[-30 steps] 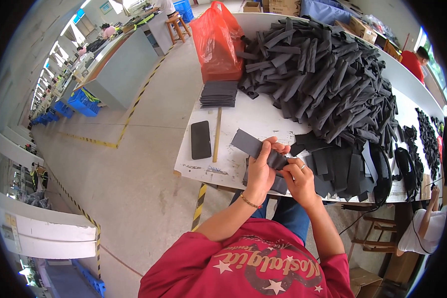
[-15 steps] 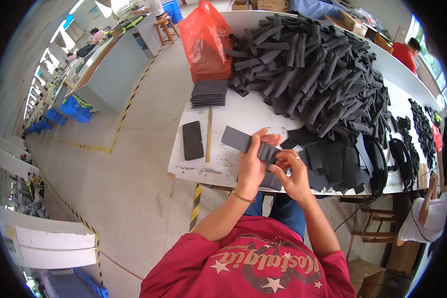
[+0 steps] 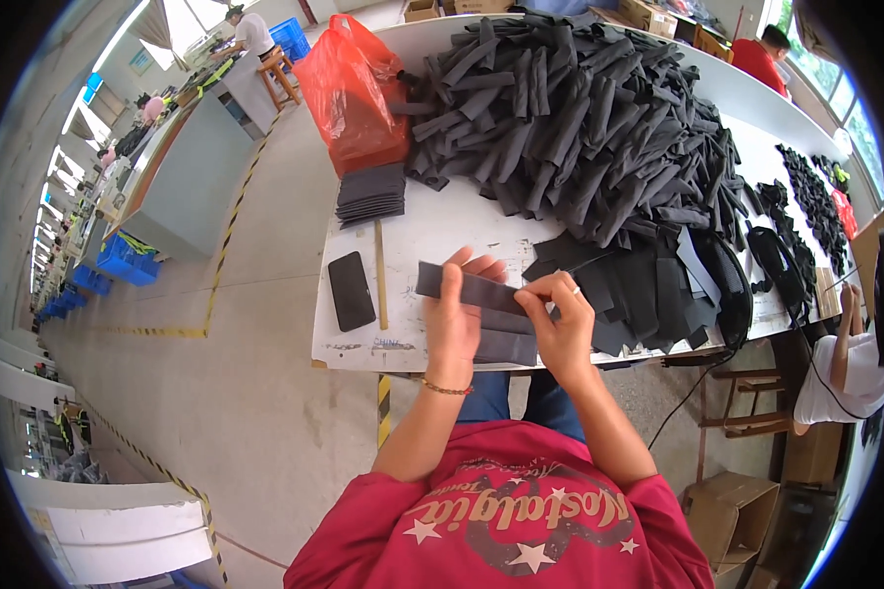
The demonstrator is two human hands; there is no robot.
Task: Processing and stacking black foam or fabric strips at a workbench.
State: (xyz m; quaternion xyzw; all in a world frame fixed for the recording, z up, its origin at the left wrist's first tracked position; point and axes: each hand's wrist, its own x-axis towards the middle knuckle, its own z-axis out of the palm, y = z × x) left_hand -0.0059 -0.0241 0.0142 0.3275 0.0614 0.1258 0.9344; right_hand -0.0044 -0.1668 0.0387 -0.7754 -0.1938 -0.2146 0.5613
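Observation:
My left hand (image 3: 457, 319) and my right hand (image 3: 562, 324) together hold a flat dark grey fabric strip (image 3: 471, 289) over the near edge of the white table (image 3: 432, 231). The left hand grips the strip's left part, the right hand pinches its right end. A second grey piece (image 3: 506, 346) lies just under my hands. A large heap of rolled dark grey fabric pieces (image 3: 580, 118) covers the table's far half. Flat black cut pieces (image 3: 648, 285) lie to the right of my hands.
A black phone (image 3: 351, 290) and a wooden stick (image 3: 381, 273) lie at the table's left. A neat stack of grey pieces (image 3: 371, 194) sits by a red plastic bag (image 3: 354, 88). A person in white (image 3: 835, 368) sits at right. Cardboard box (image 3: 732, 506) on the floor.
My hands have stayed together at the table edge; the strip now lies flatter and more stretched between them, and my view has shifted slightly.

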